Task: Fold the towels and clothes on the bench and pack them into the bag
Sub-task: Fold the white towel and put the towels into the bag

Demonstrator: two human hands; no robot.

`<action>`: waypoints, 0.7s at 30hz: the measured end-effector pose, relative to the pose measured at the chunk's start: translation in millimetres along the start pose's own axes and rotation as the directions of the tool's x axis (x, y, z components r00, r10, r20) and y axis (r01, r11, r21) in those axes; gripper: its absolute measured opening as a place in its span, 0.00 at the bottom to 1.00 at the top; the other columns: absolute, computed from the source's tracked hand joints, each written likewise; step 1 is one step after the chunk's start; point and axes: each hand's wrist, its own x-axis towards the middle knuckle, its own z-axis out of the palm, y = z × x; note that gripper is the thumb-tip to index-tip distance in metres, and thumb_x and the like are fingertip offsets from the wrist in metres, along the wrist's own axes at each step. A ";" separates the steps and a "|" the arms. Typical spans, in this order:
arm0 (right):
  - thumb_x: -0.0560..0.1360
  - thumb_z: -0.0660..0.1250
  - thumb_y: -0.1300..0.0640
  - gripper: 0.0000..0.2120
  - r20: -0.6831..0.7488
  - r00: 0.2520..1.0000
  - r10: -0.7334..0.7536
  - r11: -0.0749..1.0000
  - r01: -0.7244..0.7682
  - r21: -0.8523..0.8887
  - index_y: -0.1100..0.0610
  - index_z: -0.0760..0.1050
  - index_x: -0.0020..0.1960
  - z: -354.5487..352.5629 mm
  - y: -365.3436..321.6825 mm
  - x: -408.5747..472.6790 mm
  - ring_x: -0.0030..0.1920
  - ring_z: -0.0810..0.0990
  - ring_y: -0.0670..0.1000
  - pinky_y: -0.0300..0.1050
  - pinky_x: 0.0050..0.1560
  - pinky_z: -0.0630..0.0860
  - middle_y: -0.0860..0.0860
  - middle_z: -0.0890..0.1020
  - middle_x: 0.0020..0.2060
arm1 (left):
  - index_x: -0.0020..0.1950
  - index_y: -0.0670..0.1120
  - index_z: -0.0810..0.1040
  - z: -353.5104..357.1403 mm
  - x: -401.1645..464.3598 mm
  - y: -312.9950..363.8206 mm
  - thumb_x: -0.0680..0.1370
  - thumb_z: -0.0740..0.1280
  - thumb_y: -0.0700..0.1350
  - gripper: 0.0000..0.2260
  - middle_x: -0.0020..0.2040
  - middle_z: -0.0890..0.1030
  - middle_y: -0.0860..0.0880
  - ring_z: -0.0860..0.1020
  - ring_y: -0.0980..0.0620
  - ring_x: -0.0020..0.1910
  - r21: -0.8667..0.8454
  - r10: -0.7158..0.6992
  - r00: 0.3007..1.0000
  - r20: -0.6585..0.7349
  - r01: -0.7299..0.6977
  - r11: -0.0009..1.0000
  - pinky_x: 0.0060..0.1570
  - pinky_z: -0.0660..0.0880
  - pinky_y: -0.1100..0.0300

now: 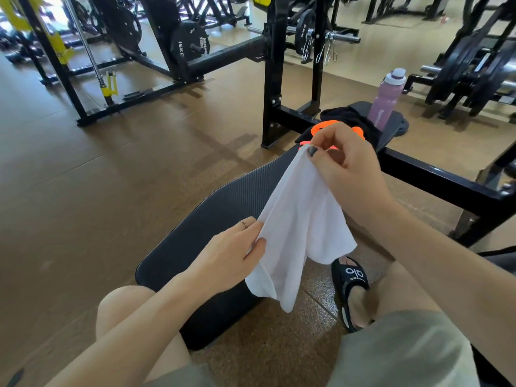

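White towel (296,216), pinched by both hands, left (231,255) and right (343,166), hangs off the tabletop (212,213) and may touch the floor.

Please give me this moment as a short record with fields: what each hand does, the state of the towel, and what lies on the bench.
left hand: left hand pinches a lower side edge of the white towel
right hand: right hand pinches the top corner, raised
towel state: hanging loose above the bench, not yet folded
far end of bench: black clothes, an orange item, a pink water bottle standing upright
bag: not in view
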 end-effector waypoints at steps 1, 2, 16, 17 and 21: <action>0.79 0.64 0.61 0.05 -0.037 0.999 0.014 1.000 -0.014 -0.002 0.52 0.75 0.47 -2.2 2.6 2.4 0.38 0.78 0.51 0.41 0.36 0.72 0.45 0.79 0.42 | 0.57 0.53 0.72 1.3 -3.2 -3.2 0.86 0.54 0.51 0.09 0.49 0.71 0.59 0.75 0.56 0.48 0.020 0.003 1.000 0.025 -0.003 1.000 0.49 0.77 0.58; 0.79 0.64 0.60 0.05 -0.068 0.997 0.028 0.999 -0.029 -0.016 0.51 0.75 0.48 -4.5 5.2 4.6 0.41 0.79 0.51 0.45 0.40 0.75 0.45 0.80 0.44 | 0.55 0.53 0.71 2.2 -7.5 -7.0 0.86 0.54 0.51 0.08 0.48 0.70 0.60 0.75 0.56 0.47 0.032 0.004 0.999 0.050 -0.005 0.999 0.49 0.77 0.58; 0.80 0.63 0.61 0.04 -0.094 0.976 0.197 0.957 -0.212 -0.198 0.53 0.73 0.50 -23.9 56.6 18.8 0.43 0.74 0.49 0.38 0.41 0.69 0.51 0.79 0.44 | 0.55 0.49 0.77 -93.0 -10.3 -65.8 0.83 0.62 0.47 0.05 0.51 0.75 0.57 0.72 0.58 0.46 0.152 0.046 0.936 -0.348 0.008 0.988 0.48 0.68 0.69; 0.80 0.63 0.61 0.04 -0.088 0.975 0.206 0.955 -0.219 -0.200 0.53 0.73 0.49 -25.0 58.0 19.6 0.42 0.74 0.48 0.39 0.40 0.69 0.52 0.79 0.44 | 0.53 0.50 0.76 -96.0 -10.6 -67.3 0.83 0.62 0.49 0.05 0.50 0.76 0.58 0.72 0.58 0.46 0.141 0.041 0.937 -0.348 0.009 0.990 0.47 0.67 0.72; 0.80 0.63 0.61 0.04 -0.063 0.966 0.249 0.945 -0.257 -0.201 0.54 0.74 0.50 -32.1 64.1 24.0 0.41 0.73 0.51 0.44 0.42 0.70 0.52 0.78 0.44 | 0.46 0.49 0.75 -101.4 -14.8 -71.5 0.84 0.60 0.56 0.13 0.44 0.75 0.57 0.74 0.55 0.42 0.161 0.103 0.934 -0.342 -0.050 0.986 0.43 0.69 0.68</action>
